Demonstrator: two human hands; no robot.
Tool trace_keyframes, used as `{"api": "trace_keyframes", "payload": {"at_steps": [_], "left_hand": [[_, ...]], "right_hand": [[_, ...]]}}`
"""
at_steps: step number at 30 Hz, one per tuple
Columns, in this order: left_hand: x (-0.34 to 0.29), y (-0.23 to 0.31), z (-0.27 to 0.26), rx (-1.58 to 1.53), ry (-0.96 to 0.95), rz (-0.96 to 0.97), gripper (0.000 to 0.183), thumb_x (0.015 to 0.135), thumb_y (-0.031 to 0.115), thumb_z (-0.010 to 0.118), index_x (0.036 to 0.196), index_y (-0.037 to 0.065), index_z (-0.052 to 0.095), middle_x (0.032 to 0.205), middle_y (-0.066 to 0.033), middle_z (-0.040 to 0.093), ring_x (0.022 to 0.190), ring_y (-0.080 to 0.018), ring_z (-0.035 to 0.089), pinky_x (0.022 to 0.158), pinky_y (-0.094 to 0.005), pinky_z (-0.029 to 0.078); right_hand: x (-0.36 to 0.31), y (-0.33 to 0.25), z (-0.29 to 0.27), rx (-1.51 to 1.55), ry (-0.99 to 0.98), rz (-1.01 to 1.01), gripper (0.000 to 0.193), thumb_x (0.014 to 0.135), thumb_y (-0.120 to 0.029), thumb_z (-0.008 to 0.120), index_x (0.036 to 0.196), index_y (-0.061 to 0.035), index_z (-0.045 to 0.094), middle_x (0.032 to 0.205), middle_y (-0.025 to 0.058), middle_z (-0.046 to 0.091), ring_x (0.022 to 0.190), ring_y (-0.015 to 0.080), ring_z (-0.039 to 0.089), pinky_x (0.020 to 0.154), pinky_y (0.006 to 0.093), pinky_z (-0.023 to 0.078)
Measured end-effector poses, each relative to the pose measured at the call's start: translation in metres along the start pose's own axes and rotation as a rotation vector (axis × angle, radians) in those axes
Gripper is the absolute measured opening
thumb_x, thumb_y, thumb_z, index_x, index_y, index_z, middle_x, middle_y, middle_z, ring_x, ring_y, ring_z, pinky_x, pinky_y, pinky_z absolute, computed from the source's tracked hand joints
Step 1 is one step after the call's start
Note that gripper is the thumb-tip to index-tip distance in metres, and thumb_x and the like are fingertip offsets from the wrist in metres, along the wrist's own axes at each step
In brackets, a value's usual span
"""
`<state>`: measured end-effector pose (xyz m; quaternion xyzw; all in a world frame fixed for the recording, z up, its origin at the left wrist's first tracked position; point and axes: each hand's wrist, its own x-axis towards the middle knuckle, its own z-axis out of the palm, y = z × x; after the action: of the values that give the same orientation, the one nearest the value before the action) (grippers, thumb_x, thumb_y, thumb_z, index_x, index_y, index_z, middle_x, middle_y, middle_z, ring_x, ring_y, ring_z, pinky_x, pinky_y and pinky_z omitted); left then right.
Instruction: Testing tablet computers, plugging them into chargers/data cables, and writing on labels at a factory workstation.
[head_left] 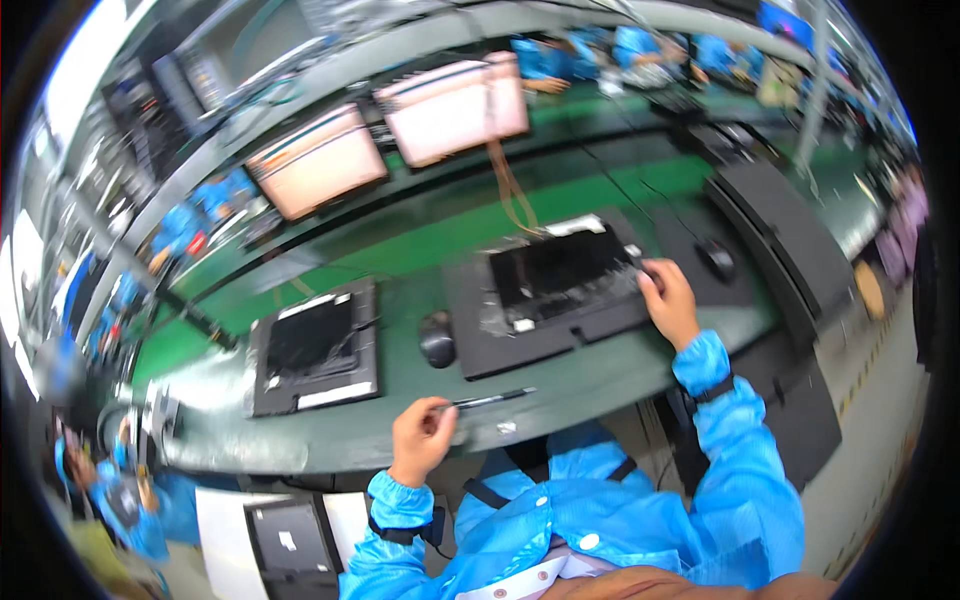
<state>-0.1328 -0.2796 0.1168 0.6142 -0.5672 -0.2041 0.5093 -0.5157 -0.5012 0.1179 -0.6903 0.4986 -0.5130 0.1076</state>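
My left hand is closed at the bench's front edge, its fingers around one end of a dark pen that points right. My right hand is at the right edge of a black flat screen device, thumb and fingers pinched together. What they pinch there, if anything, is too small to make out. Clear crinkled film and white labels show around the device. It rests on a black foam pad on the green bench.
Left of the pad are a black mouse and a second device on foam. Two lit monitors stand behind. Another mouse and stacked black foam blocks are at right. Several people in blue work beyond.
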Motion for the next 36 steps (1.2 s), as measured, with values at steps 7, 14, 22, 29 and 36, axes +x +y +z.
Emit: {"api": "trace_keyframes", "payload": {"at_steps": [7, 14, 22, 29, 36], "left_hand": [[-0.008, -0.024, -0.003, -0.072, 0.046, -0.007, 0.008, 0.098, 0.008, 0.063, 0.096, 0.001, 0.066, 0.073, 0.0056, 0.056, 0.064, -0.0008, 0.045, 0.056, -0.0185, 0.033], [-0.007, -0.033, -0.008, -0.18, -0.001, -0.076, 0.008, 0.099, 0.007, 0.062, 0.099, 0.001, 0.066, 0.074, 0.006, 0.054, 0.064, -0.0007, 0.041, 0.056, -0.0192, 0.03], [-0.005, -0.03, -0.002, -0.151, 0.031, -0.09, 0.014, 0.1, 0.012, 0.062, 0.097, -0.001, 0.064, 0.076, 0.0042, 0.054, 0.064, -0.0019, 0.042, 0.057, -0.019, 0.031], [-0.005, -0.029, 0.001, -0.119, 0.033, -0.11, 0.015, 0.101, 0.014, 0.061, 0.095, 0.0, 0.064, 0.073, 0.0045, 0.052, 0.062, -0.0021, 0.039, 0.055, -0.0201, 0.028], [-0.004, -0.028, 0.003, -0.089, 0.041, -0.075, 0.017, 0.102, 0.015, 0.059, 0.095, 0.0, 0.063, 0.07, 0.0041, 0.049, 0.061, -0.0028, 0.038, 0.054, -0.0215, 0.027]], "right_hand": [[-0.01, 0.014, -0.087, -0.476, 0.151, -0.388, 0.036, 0.084, -0.02, 0.074, 0.115, -0.0039, 0.065, 0.118, 0.016, 0.064, 0.108, 0.0354, 0.062, 0.093, 0.044, 0.049], [-0.014, 0.074, -0.232, -1.302, 0.367, 0.423, 0.086, 0.085, -0.061, 0.068, 0.151, -0.0121, 0.041, 0.156, 0.0228, 0.034, 0.144, 0.0401, 0.035, 0.117, 0.0584, 0.024], [-0.04, 0.116, -0.249, -1.117, 0.301, 0.24, 0.055, 0.085, -0.033, 0.076, 0.134, -0.0126, 0.06, 0.134, 0.0135, 0.055, 0.125, 0.0347, 0.052, 0.102, 0.0458, 0.042], [-0.033, 0.136, -0.263, -0.898, 0.489, 0.344, 0.072, 0.079, -0.049, 0.08, 0.134, -0.008, 0.059, 0.135, 0.0184, 0.053, 0.126, 0.0356, 0.052, 0.104, 0.0453, 0.044], [0.039, 0.165, -0.336, 0.145, 0.504, 1.01, 0.088, 0.08, -0.048, 0.074, 0.151, -0.0073, 0.041, 0.16, 0.0177, 0.032, 0.143, 0.0323, 0.033, 0.107, 0.0459, 0.039]]}}
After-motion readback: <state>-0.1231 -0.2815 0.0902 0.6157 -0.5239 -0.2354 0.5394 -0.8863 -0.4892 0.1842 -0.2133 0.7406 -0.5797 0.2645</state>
